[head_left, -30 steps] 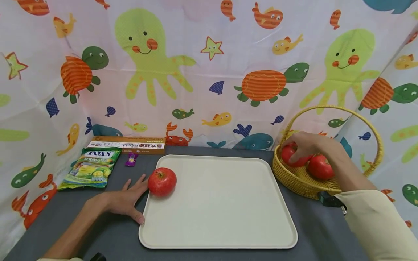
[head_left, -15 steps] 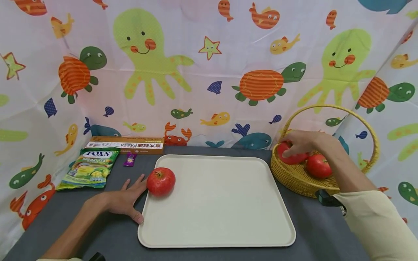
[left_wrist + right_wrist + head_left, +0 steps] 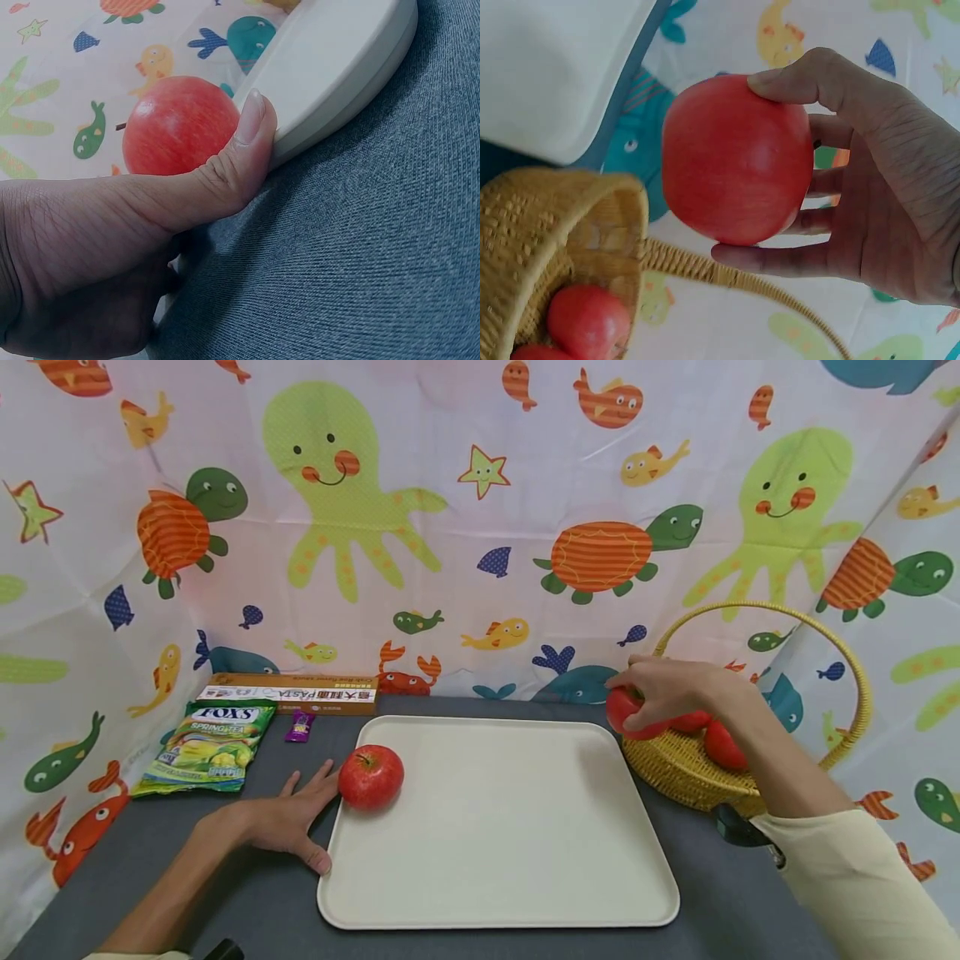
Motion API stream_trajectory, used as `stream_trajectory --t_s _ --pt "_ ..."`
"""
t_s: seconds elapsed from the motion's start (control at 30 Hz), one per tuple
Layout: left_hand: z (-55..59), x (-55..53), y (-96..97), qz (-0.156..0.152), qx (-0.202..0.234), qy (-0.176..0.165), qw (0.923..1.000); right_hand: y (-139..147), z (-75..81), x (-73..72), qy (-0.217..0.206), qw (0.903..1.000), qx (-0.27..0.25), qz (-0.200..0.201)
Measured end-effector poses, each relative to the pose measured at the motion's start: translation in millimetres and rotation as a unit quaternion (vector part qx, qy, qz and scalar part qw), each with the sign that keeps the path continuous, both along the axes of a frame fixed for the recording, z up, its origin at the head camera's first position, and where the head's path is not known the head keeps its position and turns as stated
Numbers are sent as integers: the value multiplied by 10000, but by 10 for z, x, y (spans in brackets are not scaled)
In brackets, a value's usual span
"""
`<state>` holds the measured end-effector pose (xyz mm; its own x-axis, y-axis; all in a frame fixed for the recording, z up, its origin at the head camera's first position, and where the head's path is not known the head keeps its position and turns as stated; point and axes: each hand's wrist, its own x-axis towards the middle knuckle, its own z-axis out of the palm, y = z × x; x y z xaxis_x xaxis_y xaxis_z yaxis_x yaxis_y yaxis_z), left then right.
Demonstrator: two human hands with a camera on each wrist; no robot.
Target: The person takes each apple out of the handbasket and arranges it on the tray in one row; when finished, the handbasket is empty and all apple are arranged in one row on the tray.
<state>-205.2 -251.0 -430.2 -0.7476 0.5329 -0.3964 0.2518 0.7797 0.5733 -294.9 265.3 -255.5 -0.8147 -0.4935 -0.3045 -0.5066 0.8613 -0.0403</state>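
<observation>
My right hand (image 3: 671,693) grips a red apple (image 3: 739,161) between thumb and fingers, held above the left rim of the yellow wicker basket (image 3: 675,777), near the tray's far right corner. Two more red apples (image 3: 589,319) lie inside that basket. On the left part of the cream tray (image 3: 510,827) sits another apple (image 3: 371,777), its stem up. My left hand (image 3: 288,822) rests at the tray's left edge with fingers spread. In the left wrist view its thumb (image 3: 251,139) touches the tray's edge, close to the apple there.
A green bag of Fox's candy (image 3: 213,743) lies on the dark table (image 3: 720,877) at the left. Behind it is a pasta box (image 3: 300,692), and a small purple wrapped sweet (image 3: 300,725) lies beside it. The basket's tall handle (image 3: 862,693) arches up. A patterned curtain (image 3: 465,410) stands behind.
My right hand has lifted an apple out of the basket and moved left with it, over the rim toward the tray. The left hand has stayed in place.
</observation>
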Motion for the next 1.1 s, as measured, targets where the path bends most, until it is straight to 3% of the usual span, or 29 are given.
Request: stream_trajectory --t_s 0.27,0.67,1.1 --pt "-12 -15 10 15 32 -17 10000 -368 -1 138 210 9991 -218 297" --pt "-39 -35 -5 54 207 -122 9997 -974 -126 259 -138 9921 -644 1064" --pt "22 -12 14 45 106 -2 9999 -1639 -489 242 -452 9829 -502 1713"
